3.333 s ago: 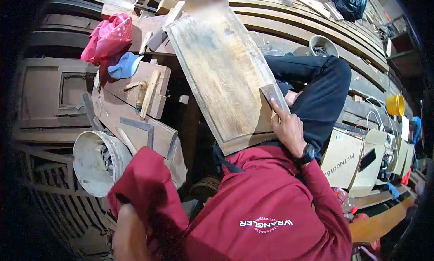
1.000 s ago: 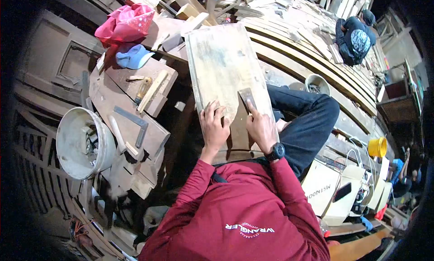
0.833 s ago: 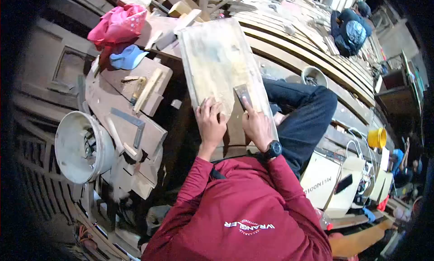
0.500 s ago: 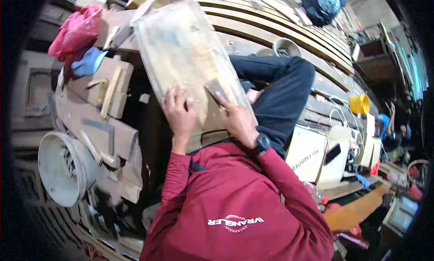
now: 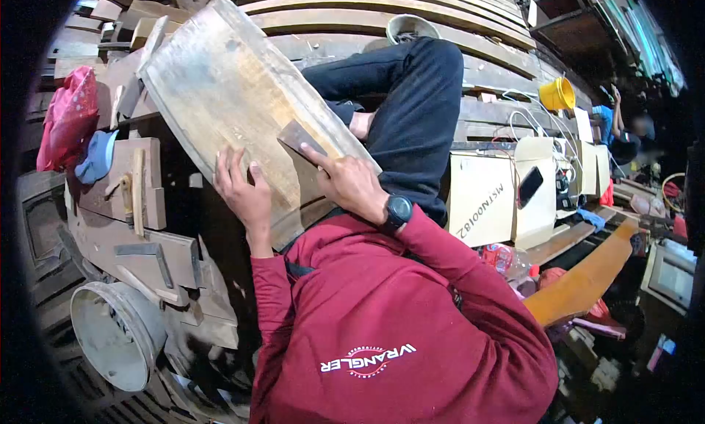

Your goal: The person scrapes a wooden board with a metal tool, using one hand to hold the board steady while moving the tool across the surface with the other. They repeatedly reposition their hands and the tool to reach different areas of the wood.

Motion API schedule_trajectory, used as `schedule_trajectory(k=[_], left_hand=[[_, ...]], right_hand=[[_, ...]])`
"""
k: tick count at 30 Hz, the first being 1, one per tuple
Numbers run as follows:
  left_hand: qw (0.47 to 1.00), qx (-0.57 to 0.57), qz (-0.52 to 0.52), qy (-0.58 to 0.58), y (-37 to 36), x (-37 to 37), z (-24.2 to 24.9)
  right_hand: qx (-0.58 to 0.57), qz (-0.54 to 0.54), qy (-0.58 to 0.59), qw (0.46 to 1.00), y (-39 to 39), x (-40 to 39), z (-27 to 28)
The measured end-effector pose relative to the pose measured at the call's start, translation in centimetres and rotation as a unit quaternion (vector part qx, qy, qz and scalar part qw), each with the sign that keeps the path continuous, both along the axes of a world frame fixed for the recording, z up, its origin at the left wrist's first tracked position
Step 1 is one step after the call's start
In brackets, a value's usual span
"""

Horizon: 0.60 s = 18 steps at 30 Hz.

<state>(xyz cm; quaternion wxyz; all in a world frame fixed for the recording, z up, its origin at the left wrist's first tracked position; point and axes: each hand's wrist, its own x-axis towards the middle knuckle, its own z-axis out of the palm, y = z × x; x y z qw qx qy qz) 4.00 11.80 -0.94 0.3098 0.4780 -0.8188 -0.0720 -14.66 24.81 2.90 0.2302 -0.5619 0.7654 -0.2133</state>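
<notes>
A worn wooden panel (image 5: 220,78) leans across my lap, its far end on the stacked timber. My left hand (image 5: 242,192) lies flat on its lower left part with the fingers spread. My right hand (image 5: 349,185), a black watch (image 5: 396,209) on its wrist, presses a small dark sheet of sandpaper (image 5: 297,137) against the panel's face with extended fingers. My dark-trousered leg (image 5: 411,93) sits just right of the panel. My red sweatshirt (image 5: 382,314) fills the lower view.
Left of the panel are wooden blocks with hand tools (image 5: 136,189), a red cloth (image 5: 70,119), a blue cap (image 5: 95,156) and a white bucket (image 5: 117,336). A cardboard box (image 5: 481,196), a phone (image 5: 529,187), a yellow bucket (image 5: 557,95) and an orange plank (image 5: 580,284) lie right. Another person (image 5: 624,134) is far right.
My left hand has come onto the panel. My right hand has moved the sandpaper from the panel's right edge inward. The view has swung, so the panel now appears tilted left.
</notes>
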Motion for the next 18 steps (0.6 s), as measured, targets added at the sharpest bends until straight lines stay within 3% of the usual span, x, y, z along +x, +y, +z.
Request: schedule_trajectory(k=[4, 5, 11, 14, 18], left_hand=[[0.999, 0.016, 0.019, -0.021, 0.3, -0.3, 0.4], [0.999, 0.038, 0.000, 0.020, 0.3, -0.4, 0.6], [1.000, 0.024, 0.009, -0.011, 0.3, -0.4, 0.4], [1.000, 0.019, 0.002, -0.004, -0.2, 0.0, 0.1], [1.000, 0.015, -0.001, -0.001, -0.1, -0.1, 0.1]], right_hand=[[-0.013, -0.011, 0.008, 1.000, 1.5, -0.3, -0.6], [-0.010, -0.004, 0.030, 1.000, 0.9, -0.3, 0.4], [-0.129, -0.023, 0.032, 0.991, -8.0, -0.3, -1.8], [-0.110, -0.035, 0.032, 0.993, -9.2, -0.1, -1.4], [-0.097, -0.002, -0.009, 0.995, -4.2, -0.3, -1.0]])
